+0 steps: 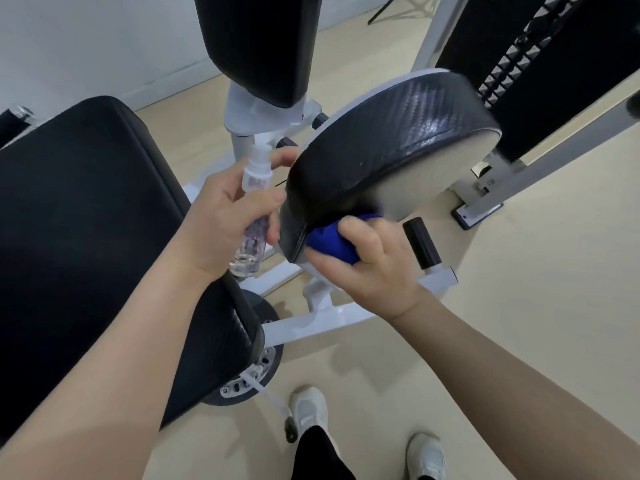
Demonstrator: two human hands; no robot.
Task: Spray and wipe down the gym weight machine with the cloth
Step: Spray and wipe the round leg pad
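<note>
Floor (519, 323): pale beige, smooth, fills lower and right of frame. On it: white steel frame (311, 323) of the weight machine at centre, a grey foot plate (476, 213) of an upright at right, and two pale sneakers (308, 410) at bottom centre. White wall meets the floor at upper left.

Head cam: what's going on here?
A person is cleaning a gym weight machine. The right hand grips a bunched blue cloth and presses it against the lower edge of a round black pad, where the image is blurred. The left hand holds a small clear spray bottle upright beside that pad, nozzle at the top; no spray is visible. The pad's top looks glossy in spots. The large black seat pad sits to the left, untouched.
</note>
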